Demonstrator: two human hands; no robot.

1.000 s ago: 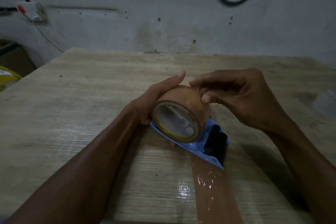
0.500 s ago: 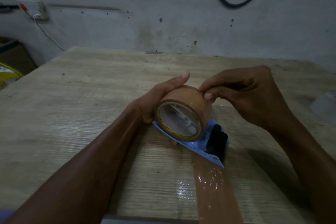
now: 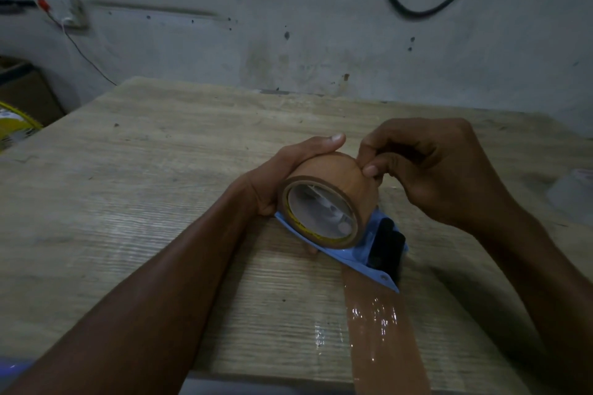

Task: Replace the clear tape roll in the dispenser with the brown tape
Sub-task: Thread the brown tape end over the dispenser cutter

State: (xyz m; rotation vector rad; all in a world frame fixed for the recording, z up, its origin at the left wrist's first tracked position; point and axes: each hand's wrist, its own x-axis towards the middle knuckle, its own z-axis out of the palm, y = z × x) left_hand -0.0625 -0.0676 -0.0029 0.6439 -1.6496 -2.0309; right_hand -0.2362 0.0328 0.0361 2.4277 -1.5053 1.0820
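Observation:
A brown tape roll sits in the blue tape dispenser, which lies on the wooden table. My left hand grips the roll from its left side, thumb on top. My right hand pinches at the roll's upper right surface with thumb and forefinger. The dispenser's black roller shows at its near end. A strip of brown tape is stuck flat on the table from the dispenser toward the near edge. A clear tape roll lies at the far right, dim and partly cut off.
A wall with a switch box and a hanging black cable stands behind the table. A cardboard box and a yellow-rimmed object sit off the table's left side.
My right hand's fingers have slid along the top of the roll and now pinch at its surface. The left hand's grip is the same. The view has shifted slightly.

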